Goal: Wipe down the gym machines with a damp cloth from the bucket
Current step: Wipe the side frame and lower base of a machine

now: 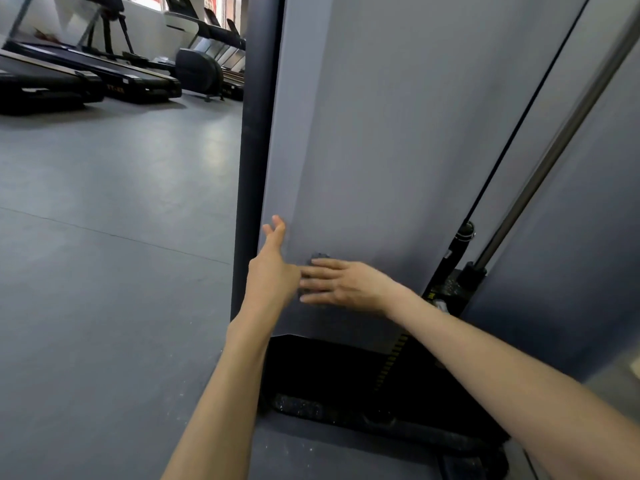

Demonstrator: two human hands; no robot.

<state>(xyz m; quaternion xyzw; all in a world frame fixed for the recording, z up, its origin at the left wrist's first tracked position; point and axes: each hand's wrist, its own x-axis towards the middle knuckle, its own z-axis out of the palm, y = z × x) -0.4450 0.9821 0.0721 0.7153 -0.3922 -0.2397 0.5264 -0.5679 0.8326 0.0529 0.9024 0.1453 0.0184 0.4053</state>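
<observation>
From the head camera, we press a small dark grey cloth (319,257) against the lower part of a gym machine's tall matte grey panel (363,150) with our right hand (343,284), its fingers straight and spread over the cloth, while our left hand (273,268) is open at the panel's left edge, holding nothing. The cloth looks soft, limp and light, so we judge it best held flat under the palm. Yellow lettering on a black treadmill (114,86) behind and yellow marks on the black weight stack (391,356) are too blurred to read.
</observation>
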